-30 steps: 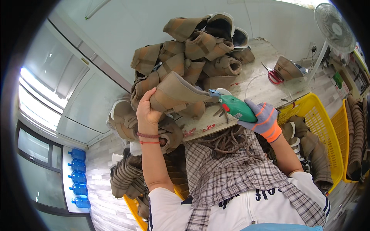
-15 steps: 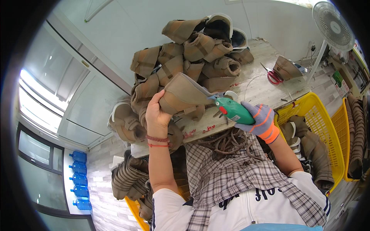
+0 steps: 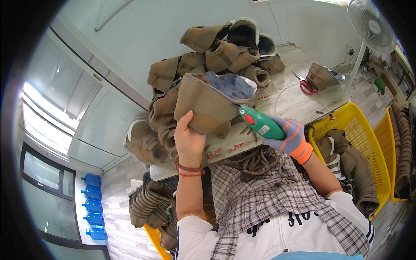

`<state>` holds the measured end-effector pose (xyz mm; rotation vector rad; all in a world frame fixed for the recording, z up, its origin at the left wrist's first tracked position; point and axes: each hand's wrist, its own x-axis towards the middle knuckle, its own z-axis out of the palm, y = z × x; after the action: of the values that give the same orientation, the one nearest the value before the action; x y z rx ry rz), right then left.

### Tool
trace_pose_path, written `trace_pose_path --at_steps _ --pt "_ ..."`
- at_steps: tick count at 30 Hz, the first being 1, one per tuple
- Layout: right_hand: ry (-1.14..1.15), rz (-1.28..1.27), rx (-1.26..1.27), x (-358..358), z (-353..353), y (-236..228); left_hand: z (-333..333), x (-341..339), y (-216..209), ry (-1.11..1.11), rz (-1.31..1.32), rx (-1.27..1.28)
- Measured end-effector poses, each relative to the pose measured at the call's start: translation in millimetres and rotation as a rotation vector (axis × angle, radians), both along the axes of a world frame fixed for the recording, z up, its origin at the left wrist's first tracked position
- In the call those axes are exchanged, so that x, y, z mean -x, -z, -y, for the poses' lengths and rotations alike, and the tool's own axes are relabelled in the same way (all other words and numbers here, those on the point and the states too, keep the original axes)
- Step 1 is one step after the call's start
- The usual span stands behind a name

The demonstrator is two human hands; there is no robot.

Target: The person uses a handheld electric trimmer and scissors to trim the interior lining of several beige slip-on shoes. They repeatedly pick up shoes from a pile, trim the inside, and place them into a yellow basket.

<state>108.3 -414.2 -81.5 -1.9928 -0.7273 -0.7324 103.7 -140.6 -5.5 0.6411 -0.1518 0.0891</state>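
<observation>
the left hand (image 3: 190,141) pinches the brown upper (image 3: 203,104), its right rim at the green cutter (image 3: 261,124) the gloved right hand (image 3: 289,136) clasps.

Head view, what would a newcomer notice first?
Probably the green power tool in the gloved right hand, its head at the edge of the brown boot upper in the bare left hand. Behind, more uppers are heaped on the table; a yellow basket stands at the right.
</observation>
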Motion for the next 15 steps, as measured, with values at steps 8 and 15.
trace_pose_path --at_steps 8,15 --pt "-0.085 -0.215 -0.128 2.1 -6.0 -16.4 23.6 11.0 14.5 -0.157 0.212 -0.324" --pt "-0.211 -0.374 -0.306 7.5 -7.9 -26.8 30.4 6.7 38.7 -0.143 0.235 -0.523"
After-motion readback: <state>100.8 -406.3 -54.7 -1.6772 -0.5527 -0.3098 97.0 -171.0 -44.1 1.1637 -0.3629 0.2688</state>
